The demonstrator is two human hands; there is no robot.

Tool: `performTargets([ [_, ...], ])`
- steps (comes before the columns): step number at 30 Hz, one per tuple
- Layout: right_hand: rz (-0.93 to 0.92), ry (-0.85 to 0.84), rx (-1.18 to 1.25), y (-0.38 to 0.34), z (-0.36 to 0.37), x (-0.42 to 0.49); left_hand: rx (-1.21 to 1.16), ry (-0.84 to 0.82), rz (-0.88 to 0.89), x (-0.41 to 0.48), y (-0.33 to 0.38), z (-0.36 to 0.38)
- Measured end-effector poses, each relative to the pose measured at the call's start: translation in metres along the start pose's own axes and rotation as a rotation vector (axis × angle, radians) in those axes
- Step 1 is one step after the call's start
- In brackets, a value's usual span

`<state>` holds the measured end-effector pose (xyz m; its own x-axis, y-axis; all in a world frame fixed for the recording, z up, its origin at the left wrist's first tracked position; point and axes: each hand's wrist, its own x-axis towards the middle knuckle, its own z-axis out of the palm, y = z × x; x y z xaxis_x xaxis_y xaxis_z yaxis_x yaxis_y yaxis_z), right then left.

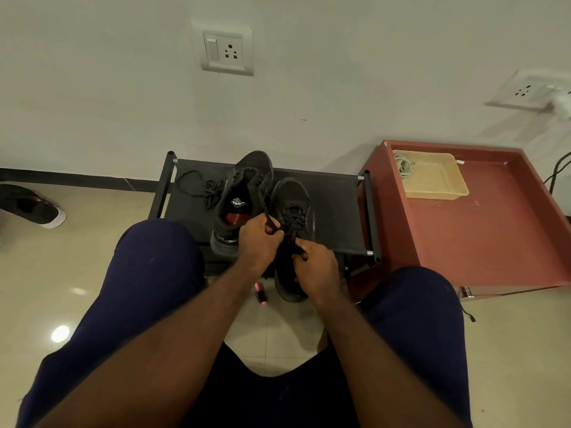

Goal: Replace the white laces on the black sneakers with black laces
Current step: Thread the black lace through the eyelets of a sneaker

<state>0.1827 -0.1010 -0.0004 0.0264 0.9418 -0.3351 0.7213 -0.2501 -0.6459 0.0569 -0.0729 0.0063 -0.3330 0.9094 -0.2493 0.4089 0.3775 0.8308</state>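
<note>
One black lace (264, 205) stretches straight away from my left hand (258, 242), gripped in its curled fingers (268, 234), over the left sneaker (244, 193). My right hand (318, 270) pinches the right sneaker (293, 196) lacing just under its fingers, on the rack (336, 211).

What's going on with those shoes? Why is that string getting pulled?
A person sits at a low black rack with two black sneakers on it. The left hand grips a black lace stretched up across the left sneaker. The right hand pinches the threaded lace on the right sneaker. A loose lace, also black, lies on the rack to the left.
</note>
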Motion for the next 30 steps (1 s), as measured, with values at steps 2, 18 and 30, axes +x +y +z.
performTargets([
  [2, -0.014, -0.004, -0.014, 0.002, 0.002, 0.001, 0.021, -0.017, 0.035, 0.001, -0.001, 0.002],
  [18, -0.146, -0.053, -0.342, -0.003, -0.008, 0.002, -0.091, -0.231, -0.059, 0.005, -0.008, 0.010],
  [30, -0.050, -0.064, -0.253, -0.010, -0.007, 0.004, 0.032, -0.300, 0.089, 0.002, -0.012, 0.004],
])
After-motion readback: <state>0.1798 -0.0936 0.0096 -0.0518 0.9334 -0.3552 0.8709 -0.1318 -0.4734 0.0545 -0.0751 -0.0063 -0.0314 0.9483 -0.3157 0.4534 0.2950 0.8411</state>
